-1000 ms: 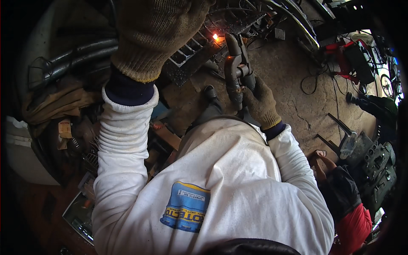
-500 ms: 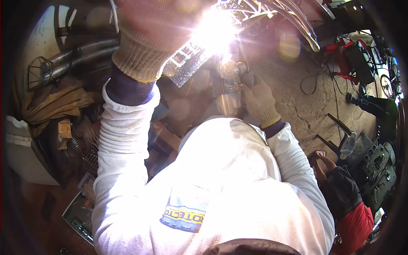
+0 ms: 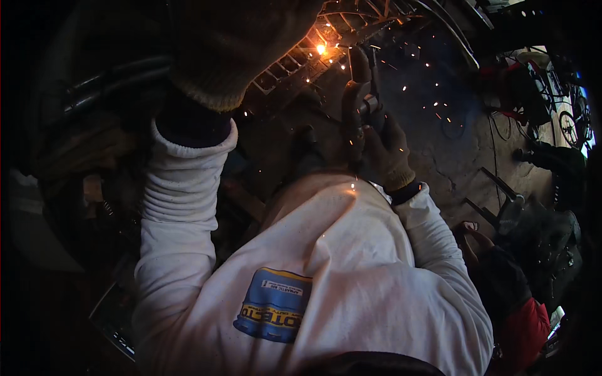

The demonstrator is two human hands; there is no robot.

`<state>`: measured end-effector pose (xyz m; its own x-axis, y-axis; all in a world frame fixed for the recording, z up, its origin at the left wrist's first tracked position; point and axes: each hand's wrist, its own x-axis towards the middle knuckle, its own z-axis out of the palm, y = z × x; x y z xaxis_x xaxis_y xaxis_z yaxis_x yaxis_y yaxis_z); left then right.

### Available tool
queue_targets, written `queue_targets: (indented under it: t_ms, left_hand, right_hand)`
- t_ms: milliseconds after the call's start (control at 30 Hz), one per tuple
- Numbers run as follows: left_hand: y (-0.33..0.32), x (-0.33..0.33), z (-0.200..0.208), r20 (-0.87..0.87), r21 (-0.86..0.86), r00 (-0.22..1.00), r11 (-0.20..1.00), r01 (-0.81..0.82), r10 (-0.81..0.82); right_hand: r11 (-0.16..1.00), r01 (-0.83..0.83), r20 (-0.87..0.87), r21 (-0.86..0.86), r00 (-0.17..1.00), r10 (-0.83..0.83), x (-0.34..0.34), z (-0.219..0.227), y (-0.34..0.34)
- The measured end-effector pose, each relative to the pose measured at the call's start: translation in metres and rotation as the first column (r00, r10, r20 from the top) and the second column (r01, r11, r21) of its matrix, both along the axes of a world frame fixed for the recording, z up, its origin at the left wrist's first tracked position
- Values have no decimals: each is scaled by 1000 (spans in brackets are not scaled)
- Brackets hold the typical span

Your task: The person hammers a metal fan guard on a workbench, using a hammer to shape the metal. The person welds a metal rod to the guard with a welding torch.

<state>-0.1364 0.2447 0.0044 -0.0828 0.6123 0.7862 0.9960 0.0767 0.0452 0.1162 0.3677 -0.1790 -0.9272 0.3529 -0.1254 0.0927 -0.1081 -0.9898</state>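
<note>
My left hand [image 3: 241,53], in a knitted glove, is large and dark at the top, over the near side of a metal grille [image 3: 269,76]. Its fingers are lost in shadow and past the frame's upper edge. At the middle, my gloved right hand [image 3: 387,150] is closed round what looks like a welding electrode holder [image 3: 357,91], with a curved brownish part. The holder's upper end is close to the grille, where an orange spot [image 3: 321,49] glows. Sparks scatter to the right and down, one over my white top.
Curved metal bars [image 3: 465,53] reach out at the upper right. A cable [image 3: 496,150] lies on the cracked floor. At the lower right are a person in a red top [image 3: 527,329] and dark machine parts [image 3: 555,250]; a bicycle [image 3: 567,127] stands farther back.
The blinding white arc has died to a small orange glow with flying sparks, and the whole view has darkened. My right hand and the holder have shifted slightly; my left hand stays nearly in place.
</note>
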Motion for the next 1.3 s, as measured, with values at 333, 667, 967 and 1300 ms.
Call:
queue_targets:
  t_ms: [333, 667, 967, 1300]
  left_hand:
    - [6, 16, 14, 36, -165, 986, 974, -158, 166]
    - [4, 18, 6, 18, -107, 987, 982, -155, 157]
    - [4, 17, 2, 20, -92, 988, 985, -149, 152]
    - [0, 25, 4, -3, -87, 989, 985, -150, 150]
  right_hand:
    - [969, -161, 181, 188, 975, 127, 7, -1, 17]
    - [947, -176, 285, 270, 954, 96, 8, -8, 19]
    - [941, -159, 262, 299, 962, 80, 6, -2, 15]
    - [929, -194, 338, 314, 938, 81, 5, -9, 17]
